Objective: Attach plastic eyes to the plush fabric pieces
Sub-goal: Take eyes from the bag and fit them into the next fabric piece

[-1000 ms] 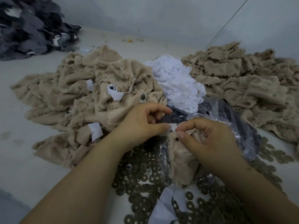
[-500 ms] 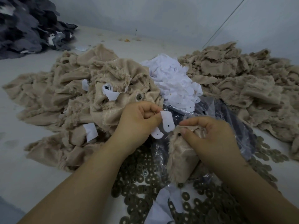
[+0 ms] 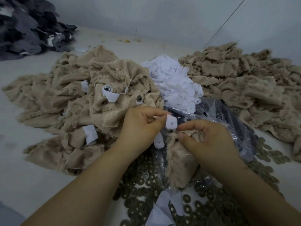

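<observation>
My right hand (image 3: 210, 141) grips a folded beige plush piece (image 3: 180, 162) with a small dark hole or eye post near my thumb tip. My left hand (image 3: 140, 126) pinches a white fabric patch (image 3: 171, 122) with a punched hole, held just above the plush piece; a second white patch (image 3: 158, 141) hangs below the fingers. A beige piece on the left pile has plastic eyes (image 3: 106, 89) fitted with white patches behind them.
A beige plush pile (image 3: 65, 111) lies left, another beige pile (image 3: 244, 82) right. White patches (image 3: 175, 82) are heaped in the middle. A clear plastic bag (image 3: 228, 115) of dark parts sits under my hands. Round washers (image 3: 143, 207) cover the near surface. Grey fabric (image 3: 27, 26) is far left.
My left hand pulled a white patch away from the plush piece, then brought it back close above the spot held by my right thumb. The right hand stayed on the plush.
</observation>
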A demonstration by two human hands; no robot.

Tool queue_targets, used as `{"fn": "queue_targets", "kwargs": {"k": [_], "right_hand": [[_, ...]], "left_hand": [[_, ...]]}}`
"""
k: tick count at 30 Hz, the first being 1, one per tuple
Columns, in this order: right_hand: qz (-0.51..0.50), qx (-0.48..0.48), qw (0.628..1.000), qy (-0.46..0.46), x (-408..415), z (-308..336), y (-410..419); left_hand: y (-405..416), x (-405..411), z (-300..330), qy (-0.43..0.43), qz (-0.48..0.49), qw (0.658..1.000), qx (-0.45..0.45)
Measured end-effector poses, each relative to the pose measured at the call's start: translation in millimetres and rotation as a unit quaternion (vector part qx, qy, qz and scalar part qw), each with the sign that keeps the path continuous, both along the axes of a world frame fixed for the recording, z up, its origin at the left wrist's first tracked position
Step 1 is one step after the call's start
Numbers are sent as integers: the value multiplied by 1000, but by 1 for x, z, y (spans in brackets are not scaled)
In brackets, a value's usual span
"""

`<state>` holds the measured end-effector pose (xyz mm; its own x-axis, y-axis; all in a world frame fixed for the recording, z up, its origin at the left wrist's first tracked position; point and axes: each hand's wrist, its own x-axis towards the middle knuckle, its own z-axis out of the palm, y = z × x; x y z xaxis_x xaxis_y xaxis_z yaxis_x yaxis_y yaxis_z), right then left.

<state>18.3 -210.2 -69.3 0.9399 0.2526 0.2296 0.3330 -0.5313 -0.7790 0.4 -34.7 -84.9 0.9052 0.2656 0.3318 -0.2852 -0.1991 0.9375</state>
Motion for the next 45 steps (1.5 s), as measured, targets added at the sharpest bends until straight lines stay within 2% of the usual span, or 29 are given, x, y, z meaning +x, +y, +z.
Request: {"fn": "queue_targets", "kwargs": {"k": [3,7,11,16,20,24,26,28,30,33,35,37,40,45], "right_hand": [[-4,-3,1000,1,-1,-1,-1],[-6,-6,1000,5,-1,-3,1],[-3,-2,1000,0,-1,-5,2],[1,30,999,-12,-1,-5,1],[15,31,999,-42,-4,-5,4],[-3,27,999,-33,-2,-4,2],[-4,31,999,-26,0,-5,1],[-7,33,999,-28,0,-6,0],[-7,25,999,-36,1,-7,0],[-8,14,999,-38,2,-8,0],[-12,6,999,-36,2,-8,-1],[-15,-1,999,-36,3,-9,-1],[-14,-5,999,-31,3,-9,-1],[1,4,1000,-27,1,-7,1]], "left_hand": [[-1,0,0,-7,29,999,-26],[-2,1,3,24,30,986,-165],[-10,-2,1,50,-19,989,-137],[-8,-2,1,110,-64,976,-175],[-10,-1,2,122,-122,952,-253],[-3,1,10,105,-223,906,-343],[2,0,9,93,-248,908,-324],[1,-1,9,84,-227,927,-288],[-1,-1,7,79,-180,949,-247],[-1,1,1,65,-71,986,-133],[1,3,-2,46,-25,995,-83],[0,2,-1,32,-28,998,-49],[-1,2,1,50,-53,996,-42],[-2,0,2,84,-109,985,-105]]}}
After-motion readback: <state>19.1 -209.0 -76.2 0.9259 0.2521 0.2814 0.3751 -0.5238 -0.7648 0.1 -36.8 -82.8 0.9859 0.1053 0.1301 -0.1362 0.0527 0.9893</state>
